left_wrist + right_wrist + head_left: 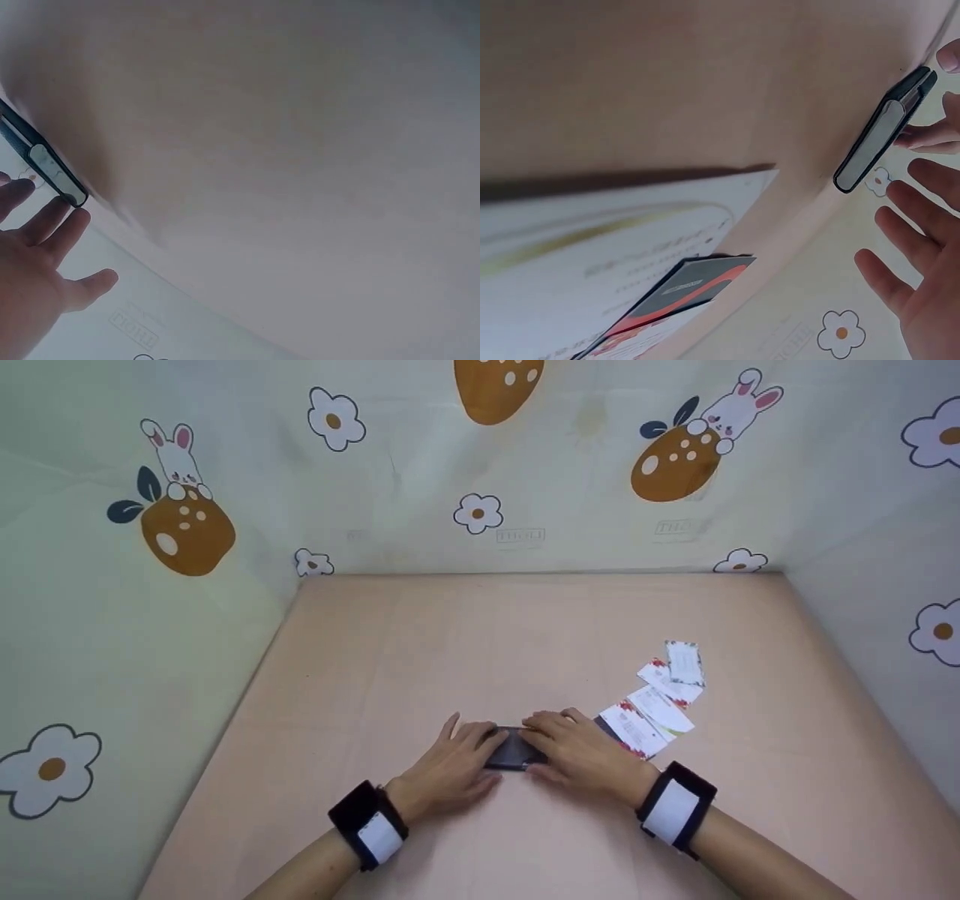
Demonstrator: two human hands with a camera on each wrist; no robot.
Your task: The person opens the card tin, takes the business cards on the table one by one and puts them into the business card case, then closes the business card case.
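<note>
A flat dark card case (513, 750) lies on the peach table (480, 645), near its front middle. My left hand (466, 744) rests on the case's left end with straight fingers. Over its right end lies my right hand (553, 736), fingers flat too. The left wrist view shows the case's edge (46, 162) beside the outstretched left fingers (52, 225). In the right wrist view the case (881, 139) stands edge-on past the spread right fingers (911, 225). Neither hand curls round it.
Several printed cards (660, 701) lie fanned out just right of my right hand, seen close up as cards (630, 262) in the right wrist view. Fabric walls (525, 495) with rabbit and flower prints close off the table's back and both sides.
</note>
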